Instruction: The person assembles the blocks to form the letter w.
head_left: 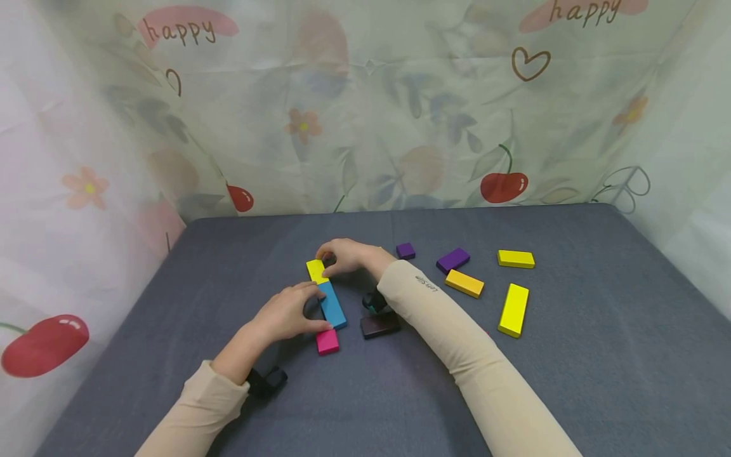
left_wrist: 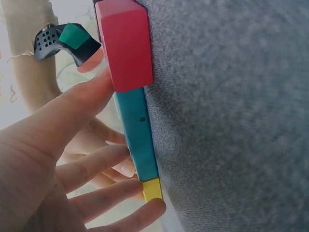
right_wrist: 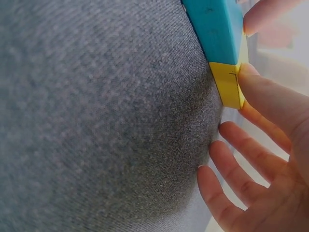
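Bench: I see the small yellow block, blue block and pink block lined up, blue in the middle.
Left grip: relaxed, fingers and thumb touching the blue block.
Right grip: thumb and finger pinching the small yellow block.
Farther right: dark block, purple blocks, orange block, two long yellow blocks.

Pink block, top-cropped in left wrist view, blue block, top-cropped in right wrist view, right sleeve, bottom-cropped in head view
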A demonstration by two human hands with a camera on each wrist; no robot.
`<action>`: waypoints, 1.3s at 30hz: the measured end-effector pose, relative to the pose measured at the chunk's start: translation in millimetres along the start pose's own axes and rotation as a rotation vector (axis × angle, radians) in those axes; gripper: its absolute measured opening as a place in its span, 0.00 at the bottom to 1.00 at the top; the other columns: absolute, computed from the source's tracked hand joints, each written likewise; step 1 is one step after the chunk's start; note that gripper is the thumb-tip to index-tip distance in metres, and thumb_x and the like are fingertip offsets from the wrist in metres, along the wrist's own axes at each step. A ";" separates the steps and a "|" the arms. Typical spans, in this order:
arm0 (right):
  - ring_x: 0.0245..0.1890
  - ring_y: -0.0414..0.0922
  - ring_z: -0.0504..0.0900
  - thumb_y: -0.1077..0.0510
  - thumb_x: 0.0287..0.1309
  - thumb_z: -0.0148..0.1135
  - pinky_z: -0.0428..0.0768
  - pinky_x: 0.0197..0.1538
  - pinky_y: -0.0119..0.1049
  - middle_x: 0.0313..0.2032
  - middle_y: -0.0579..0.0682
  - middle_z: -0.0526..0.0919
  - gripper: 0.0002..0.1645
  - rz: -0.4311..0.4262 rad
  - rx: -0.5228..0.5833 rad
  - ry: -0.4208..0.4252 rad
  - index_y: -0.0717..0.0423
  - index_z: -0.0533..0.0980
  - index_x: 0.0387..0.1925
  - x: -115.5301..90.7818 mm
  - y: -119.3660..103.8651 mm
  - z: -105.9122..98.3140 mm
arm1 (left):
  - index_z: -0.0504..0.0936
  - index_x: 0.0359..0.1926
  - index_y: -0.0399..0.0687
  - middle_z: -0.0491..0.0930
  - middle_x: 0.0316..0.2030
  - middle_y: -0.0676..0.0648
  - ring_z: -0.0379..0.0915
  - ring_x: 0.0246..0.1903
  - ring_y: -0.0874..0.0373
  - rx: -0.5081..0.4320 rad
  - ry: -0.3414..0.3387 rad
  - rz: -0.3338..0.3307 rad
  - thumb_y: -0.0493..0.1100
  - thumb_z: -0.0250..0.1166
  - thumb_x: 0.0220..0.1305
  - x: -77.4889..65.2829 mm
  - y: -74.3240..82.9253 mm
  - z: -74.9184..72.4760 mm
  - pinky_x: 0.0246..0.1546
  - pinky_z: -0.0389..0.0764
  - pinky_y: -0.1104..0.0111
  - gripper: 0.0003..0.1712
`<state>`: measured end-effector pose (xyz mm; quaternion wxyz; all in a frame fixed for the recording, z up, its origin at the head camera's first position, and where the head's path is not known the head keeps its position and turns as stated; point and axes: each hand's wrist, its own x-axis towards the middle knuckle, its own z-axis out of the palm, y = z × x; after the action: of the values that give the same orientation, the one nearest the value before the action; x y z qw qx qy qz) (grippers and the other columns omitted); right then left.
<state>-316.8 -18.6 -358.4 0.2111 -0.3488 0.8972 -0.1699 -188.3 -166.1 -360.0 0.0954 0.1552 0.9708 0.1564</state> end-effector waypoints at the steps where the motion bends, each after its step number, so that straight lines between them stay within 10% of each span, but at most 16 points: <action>1: 0.62 0.48 0.70 0.52 0.61 0.59 0.70 0.64 0.40 0.61 0.54 0.72 0.29 0.000 -0.001 -0.001 0.54 0.67 0.63 -0.1 0.0 0.0 | 0.76 0.55 0.47 0.71 0.60 0.41 0.69 0.55 0.44 -0.005 -0.002 -0.001 0.57 0.71 0.49 0.0 0.0 0.1 0.56 0.72 0.46 0.34; 25: 0.44 0.48 0.80 0.56 0.61 0.59 0.79 0.51 0.35 0.47 0.54 0.81 0.20 -0.153 0.043 0.118 0.59 0.74 0.53 -53.5 -7.3 -12.0 | 0.71 0.62 0.43 0.70 0.62 0.39 0.68 0.59 0.41 0.031 0.025 0.021 0.60 0.66 0.54 4.6 -5.9 -8.5 0.57 0.71 0.46 0.39; 39: 0.30 0.43 0.79 0.57 0.56 0.63 0.76 0.36 0.22 0.37 0.51 0.83 0.14 -0.296 0.124 0.062 0.58 0.78 0.45 -104.8 -24.7 24.5 | 0.71 0.62 0.43 0.70 0.61 0.39 0.68 0.57 0.40 0.076 0.036 0.005 0.60 0.66 0.54 11.1 -6.0 -3.6 0.56 0.72 0.46 0.39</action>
<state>-220.9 33.3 -340.9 0.1772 -0.4580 0.8299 -0.2648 -201.2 -168.9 -360.1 0.0715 0.1582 0.9772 0.1223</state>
